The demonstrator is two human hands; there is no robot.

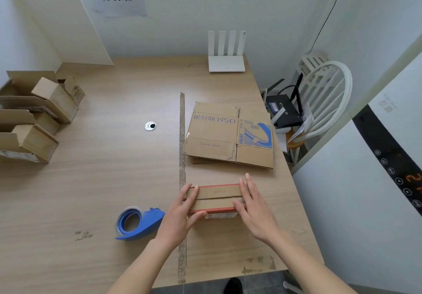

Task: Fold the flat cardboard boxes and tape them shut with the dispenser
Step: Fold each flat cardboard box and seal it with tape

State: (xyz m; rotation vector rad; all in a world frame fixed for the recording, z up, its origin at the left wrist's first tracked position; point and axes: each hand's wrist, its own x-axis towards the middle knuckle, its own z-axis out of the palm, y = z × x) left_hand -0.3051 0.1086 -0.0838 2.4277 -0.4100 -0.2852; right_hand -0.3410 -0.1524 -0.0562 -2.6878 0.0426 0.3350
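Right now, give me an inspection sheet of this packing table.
Surface: wooden table, worn tape strip down it.
Job's things: small box folded, flaps closed, untaped; flat cardboard behind; tape dispenser left of it.
Clutter: opened boxes at left edge; white router.
Hands: left hand and right hand press the box ends.
Cables: black cable on wall.
Surroundings: white chair holding black router.

A white router (226, 63) stands at the wooden table's (102, 179) far edge. A black router (285, 111) lies on a white chair (326, 97) beside it.
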